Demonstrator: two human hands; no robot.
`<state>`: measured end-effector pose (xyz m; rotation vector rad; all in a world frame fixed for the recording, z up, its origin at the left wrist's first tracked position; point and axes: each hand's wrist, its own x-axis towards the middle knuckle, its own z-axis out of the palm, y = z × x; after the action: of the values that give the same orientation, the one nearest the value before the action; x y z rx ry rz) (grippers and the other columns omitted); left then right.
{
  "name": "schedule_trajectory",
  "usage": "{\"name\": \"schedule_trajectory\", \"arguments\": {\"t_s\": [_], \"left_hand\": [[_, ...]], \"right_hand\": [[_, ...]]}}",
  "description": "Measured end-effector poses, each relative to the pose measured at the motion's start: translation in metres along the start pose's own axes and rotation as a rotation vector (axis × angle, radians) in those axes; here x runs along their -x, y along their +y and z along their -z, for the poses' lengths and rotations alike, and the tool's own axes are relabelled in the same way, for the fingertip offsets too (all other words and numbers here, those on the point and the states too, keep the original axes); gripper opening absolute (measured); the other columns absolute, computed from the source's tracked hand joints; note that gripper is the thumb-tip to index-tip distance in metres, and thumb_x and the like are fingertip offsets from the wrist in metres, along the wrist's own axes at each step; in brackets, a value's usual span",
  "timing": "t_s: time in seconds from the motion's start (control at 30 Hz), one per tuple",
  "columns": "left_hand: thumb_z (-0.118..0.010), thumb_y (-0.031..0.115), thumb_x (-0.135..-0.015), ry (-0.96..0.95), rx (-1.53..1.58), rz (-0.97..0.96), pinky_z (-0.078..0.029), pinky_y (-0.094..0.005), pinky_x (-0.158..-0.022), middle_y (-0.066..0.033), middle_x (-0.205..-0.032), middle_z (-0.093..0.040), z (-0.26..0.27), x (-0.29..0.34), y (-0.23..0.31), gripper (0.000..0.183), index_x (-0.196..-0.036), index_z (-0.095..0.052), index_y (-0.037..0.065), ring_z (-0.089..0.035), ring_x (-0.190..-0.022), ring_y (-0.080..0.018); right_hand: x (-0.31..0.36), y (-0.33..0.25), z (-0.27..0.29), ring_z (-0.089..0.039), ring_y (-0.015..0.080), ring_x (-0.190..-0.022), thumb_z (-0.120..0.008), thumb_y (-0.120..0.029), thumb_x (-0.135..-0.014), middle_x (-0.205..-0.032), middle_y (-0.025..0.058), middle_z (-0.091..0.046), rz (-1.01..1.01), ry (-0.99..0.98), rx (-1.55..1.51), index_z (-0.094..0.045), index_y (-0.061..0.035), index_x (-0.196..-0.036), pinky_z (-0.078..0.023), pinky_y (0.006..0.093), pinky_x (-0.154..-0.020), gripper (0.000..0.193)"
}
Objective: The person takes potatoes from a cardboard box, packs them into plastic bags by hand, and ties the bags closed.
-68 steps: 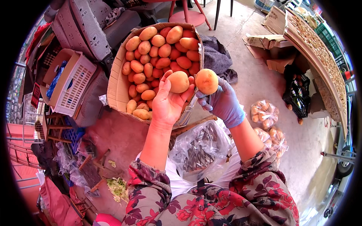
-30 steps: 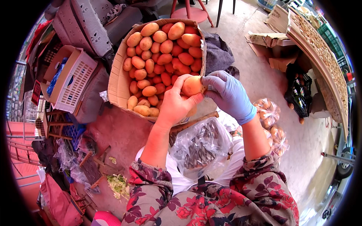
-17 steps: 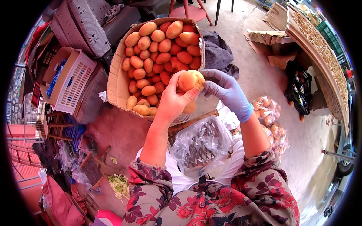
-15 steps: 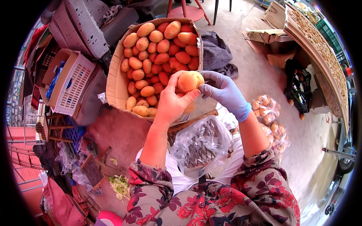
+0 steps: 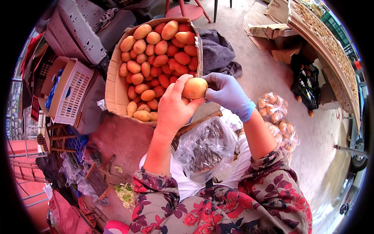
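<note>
A yellowish potato (image 5: 195, 88) is held up in front of me between both hands. My bare left hand (image 5: 174, 107) is closed round its left side, fingers behind and thumb below. On its right side, my right hand (image 5: 230, 95), in a blue glove, pinches it with curled fingers and thumb. Just beyond stands an open cardboard box (image 5: 113, 87) heaped with potatoes (image 5: 160, 60). A clear plastic bag (image 5: 204, 146) lies across my lap, below the hands.
Tied bags of potatoes (image 5: 273, 107) sit on the floor at right. A black crate (image 5: 306, 84) stands under a tilted board (image 5: 331, 43). At left are a white basket (image 5: 74, 91) and grey seats (image 5: 70, 29). Dark cloth (image 5: 216, 52) lies beside the box.
The potato has turned slightly and sits a little lower, still in both hands. The whole view has shifted slightly, with the box now further left.
</note>
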<state>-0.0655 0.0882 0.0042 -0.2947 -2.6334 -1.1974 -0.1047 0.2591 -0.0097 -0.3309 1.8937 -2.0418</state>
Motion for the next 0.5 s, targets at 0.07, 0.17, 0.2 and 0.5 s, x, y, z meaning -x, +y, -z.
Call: {"name": "schedule_trajectory", "arguments": {"t_s": [0.07, 0.17, 0.2, 0.5], "left_hand": [[-0.078, 0.023, -0.068, -0.025, 0.265, 0.008, -0.05, -0.0321, -0.075, -0.0119, -0.099, -0.062, -0.002, 0.001, -0.006, 0.06, -0.119, -0.05, 0.01, -0.062, -0.084, -0.0223], [-0.076, 0.024, -0.073, -0.059, 0.656, 0.156, -0.048, -0.028, -0.078, -0.007, -0.101, -0.06, -0.001, 0.002, -0.007, 0.057, -0.12, -0.048, 0.005, -0.059, -0.088, -0.0145], [-0.076, 0.024, -0.073, -0.053, 0.65, 0.157, -0.048, -0.028, -0.078, -0.007, -0.101, -0.06, 0.0, 0.002, -0.007, 0.057, -0.12, -0.048, 0.005, -0.059, -0.088, -0.0145], [-0.074, 0.023, -0.077, -0.152, 0.985, 0.332, -0.044, -0.0253, -0.086, -0.0044, -0.107, -0.056, 0.002, -0.002, -0.008, 0.057, -0.122, -0.045, 0.003, -0.054, -0.097, -0.0119]], "right_hand": [[-0.005, 0.0, 0.004, -0.062, 0.0121, -0.067, -0.046, 0.002, -0.079, -0.081, 0.0084, -0.065, -0.063, 0.057, -0.108, -0.062, 0.0067, -0.093, -0.053, 0.0247, -0.064, 0.021], [-0.005, -0.008, 0.015, -0.064, 0.0153, -0.071, -0.042, 0.003, -0.082, -0.086, 0.0114, -0.066, -0.042, 0.051, -0.265, -0.063, 0.0036, -0.093, -0.054, 0.0267, -0.065, 0.024], [-0.002, -0.012, 0.016, -0.064, 0.0144, -0.076, -0.044, 0.001, -0.084, -0.088, 0.0102, -0.066, -0.018, 0.036, -0.28, -0.063, 0.0028, -0.096, -0.054, 0.0265, -0.067, 0.022], [0.0, -0.008, 0.014, -0.053, 0.0056, -0.08, -0.064, -0.018, -0.083, -0.095, -0.0006, -0.06, 0.031, -0.164, -0.12, -0.056, 0.0, -0.116, -0.046, 0.021, -0.074, 0.038]]}}
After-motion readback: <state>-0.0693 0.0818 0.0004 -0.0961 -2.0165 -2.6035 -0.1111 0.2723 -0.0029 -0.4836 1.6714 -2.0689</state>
